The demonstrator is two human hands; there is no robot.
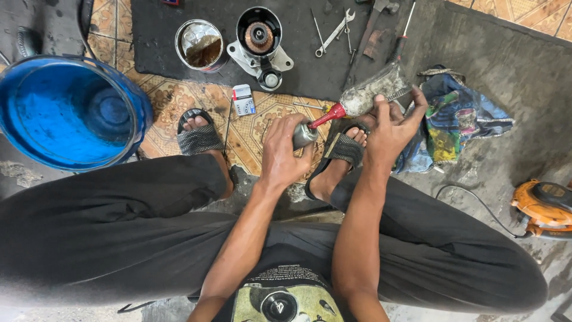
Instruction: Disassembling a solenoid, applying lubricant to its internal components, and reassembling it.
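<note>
The small grey metal part (304, 136) is in the middle of the view, above the gap between the two feet, and the left hand (285, 154) is closed around it, with the fingers wrapped over its top and side. The red nozzle (326, 115) of a dirty squeeze bottle (374, 90) touches the upper end of this part. The bottle lies tilted, its nozzle pointing down to the left. The right hand (390, 128) grips the bottle from below and behind, with the fingers curled on its body and the thumb up beside it.

Under the hands, both feet wear black sandals: the left sandal (198, 137) stands on the patterned tile floor (173, 98), and the right sandal (341, 152) is just under the bottle. Between the feet lies a small white and blue packet (243, 99).

Farther up, on a dark mat (152, 36), there is a round metal tin (199, 45) with brown content, and beside it an open motor housing (260, 43) with a coppery centre. To the right of it lie wrenches (335, 30) and a screwdriver (406, 24). A coloured rag (456, 113) lies just right of the right hand. A big blue bucket (71, 112) stands on the far left, and an orange power tool (545, 206) with a cable is on the right edge
</note>
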